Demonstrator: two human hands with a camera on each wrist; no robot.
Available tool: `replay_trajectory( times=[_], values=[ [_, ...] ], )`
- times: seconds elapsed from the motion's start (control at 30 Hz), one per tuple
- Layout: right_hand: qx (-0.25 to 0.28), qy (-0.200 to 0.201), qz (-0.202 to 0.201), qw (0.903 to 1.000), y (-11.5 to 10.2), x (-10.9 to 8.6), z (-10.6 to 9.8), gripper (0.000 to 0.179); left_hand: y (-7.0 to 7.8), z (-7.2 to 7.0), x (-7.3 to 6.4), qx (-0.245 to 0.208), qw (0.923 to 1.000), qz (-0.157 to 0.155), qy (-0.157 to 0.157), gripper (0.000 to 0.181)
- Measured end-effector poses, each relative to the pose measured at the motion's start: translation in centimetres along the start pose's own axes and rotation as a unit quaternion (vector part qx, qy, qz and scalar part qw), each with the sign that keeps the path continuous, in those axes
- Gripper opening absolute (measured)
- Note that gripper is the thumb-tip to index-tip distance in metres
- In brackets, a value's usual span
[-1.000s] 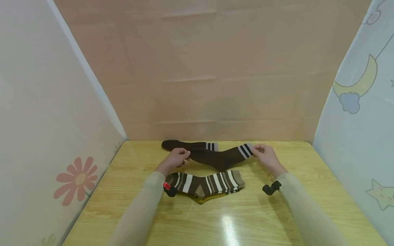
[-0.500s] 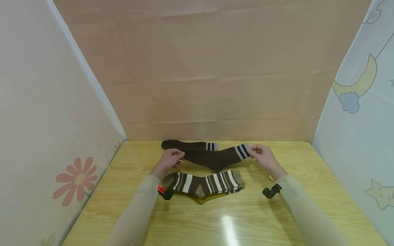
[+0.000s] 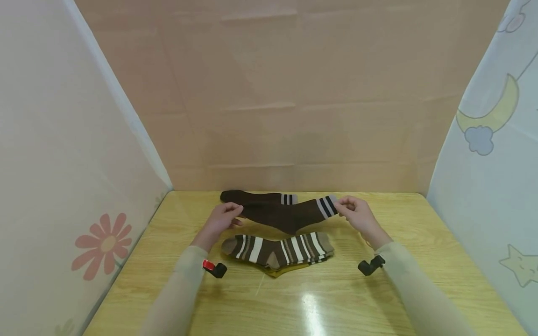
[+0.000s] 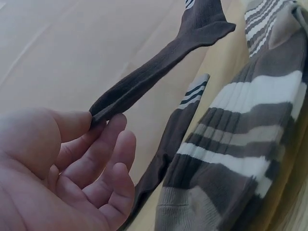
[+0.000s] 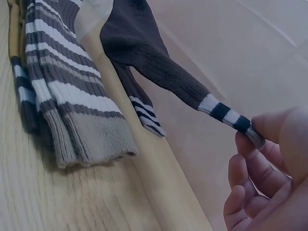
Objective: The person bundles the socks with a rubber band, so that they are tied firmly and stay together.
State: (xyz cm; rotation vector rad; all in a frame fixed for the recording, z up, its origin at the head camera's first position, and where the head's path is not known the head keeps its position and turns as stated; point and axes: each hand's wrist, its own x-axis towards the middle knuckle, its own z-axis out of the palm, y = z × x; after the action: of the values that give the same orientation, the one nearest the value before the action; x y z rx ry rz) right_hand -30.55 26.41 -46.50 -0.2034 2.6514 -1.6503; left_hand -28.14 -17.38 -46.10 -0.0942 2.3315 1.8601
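A dark brown sock (image 3: 277, 215) with a grey-and-black striped cuff is stretched between both hands, above the table. My left hand (image 3: 221, 218) pinches its toe end between thumb and fingers, as the left wrist view also shows. At the cuff, my right hand (image 3: 357, 214) pinches the grey edge; in the right wrist view the other fingers curl below. Behind it a matching brown sock (image 3: 252, 198) lies flat at the table's back, partly hidden. Nearer to me rests a stack of brown, white and tan striped socks (image 3: 277, 251), with mustard fabric (image 3: 290, 269) showing underneath.
The wooden table (image 3: 319, 294) ends at a plain beige backdrop (image 3: 273, 116). Printed curtains stand on both sides, a flower curtain (image 3: 75, 163) at left and a moon-and-star curtain (image 3: 491, 200) at right. Each wrist wears a small black camera (image 3: 216, 269).
Both hands have shifted left with the brown sock stretched between them, the left hand farther than the right. The striped stack and the back sock stay in place.
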Motion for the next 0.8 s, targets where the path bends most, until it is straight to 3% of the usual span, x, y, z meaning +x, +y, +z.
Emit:
replay_trajectory(
  times=[0.37, 0.8],
  values=[
    [0.001, -0.016, -0.043, 0.9989, -0.7, -1.2, 0.5, 0.028, -0.2, -1.1, -1.6, -0.010, 0.9998, 0.013, 0.011, 0.028],
    [0.003, -0.037, -0.049, 0.9981, -1.3, -2.4, 1.1, 0.024, -0.6, -2.2, -3.4, -0.015, 0.9995, 0.027, 0.010, 0.026]
  ],
)
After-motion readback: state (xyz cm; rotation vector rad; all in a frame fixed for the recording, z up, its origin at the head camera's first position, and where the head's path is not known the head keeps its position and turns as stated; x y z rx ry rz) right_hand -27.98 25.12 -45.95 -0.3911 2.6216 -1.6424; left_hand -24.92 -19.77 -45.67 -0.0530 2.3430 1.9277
